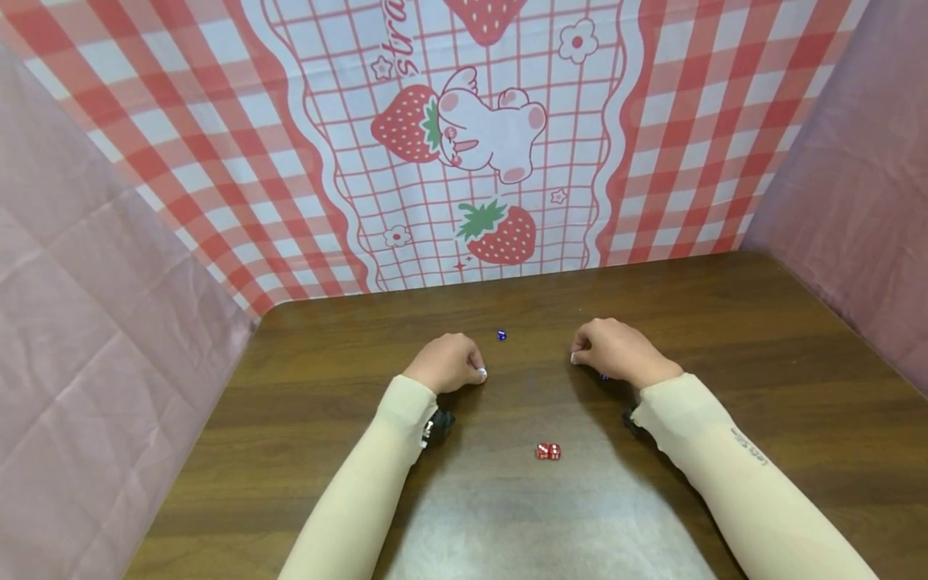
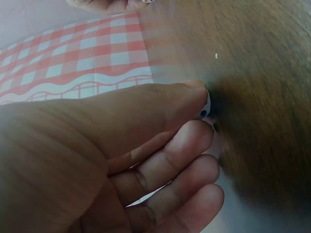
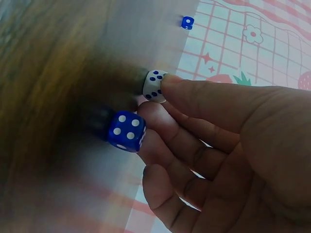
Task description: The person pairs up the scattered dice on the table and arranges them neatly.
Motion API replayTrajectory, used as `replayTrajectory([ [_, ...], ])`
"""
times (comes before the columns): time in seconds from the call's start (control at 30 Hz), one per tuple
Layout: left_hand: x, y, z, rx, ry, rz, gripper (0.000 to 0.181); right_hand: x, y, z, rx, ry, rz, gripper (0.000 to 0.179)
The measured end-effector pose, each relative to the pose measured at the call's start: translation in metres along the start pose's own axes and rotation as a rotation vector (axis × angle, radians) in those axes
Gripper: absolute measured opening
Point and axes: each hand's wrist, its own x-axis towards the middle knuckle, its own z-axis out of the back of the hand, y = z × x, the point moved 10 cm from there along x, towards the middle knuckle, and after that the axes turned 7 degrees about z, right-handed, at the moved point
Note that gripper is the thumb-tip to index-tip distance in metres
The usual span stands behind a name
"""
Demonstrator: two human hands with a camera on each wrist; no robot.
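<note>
Between thumb and fingertips my left hand (image 1: 445, 362) pinches a white die (image 1: 482, 373), mostly covered by the thumb in the left wrist view, close over the wooden table. My right hand (image 1: 616, 350) pinches a second white die (image 3: 152, 85), whose blue pips show in the right wrist view. Just beside its lower fingers sits a blue die (image 3: 126, 130) with four white pips facing up to the camera; the head view shows only a sliver of it under the hand. Another blue die (image 1: 502, 334) lies farther back, between the two hands.
Two red dice (image 1: 548, 451) lie side by side on the brown wooden table (image 1: 507, 524), nearer to me. A strawberry-print cloth (image 1: 493, 145) hangs behind the table. Pink cloths (image 1: 94, 322) hang at both sides.
</note>
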Motion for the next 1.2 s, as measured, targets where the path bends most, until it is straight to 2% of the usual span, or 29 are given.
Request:
replayTrajectory([
  [0.37, 0.0, -0.001, -0.001, 0.002, 0.004, -0.007, 0.005, -0.003, 0.002, -0.001, -0.01, 0.017, 0.007, 0.008],
  [0.63, 0.004, -0.008, 0.001, 0.004, -0.003, -0.018, 0.007, -0.006, 0.003, 0.001, -0.032, -0.026, 0.038, 0.007],
  [1.03, 0.004, -0.007, -0.002, -0.013, -0.011, -0.013, 0.008, -0.007, 0.01, 0.001, -0.042, -0.092, 0.074, 0.003],
  [1.2, 0.0, -0.008, -0.002, -0.027, 0.01, -0.007, 0.01, -0.008, 0.014, 0.002, -0.069, -0.067, 0.063, 0.004],
])
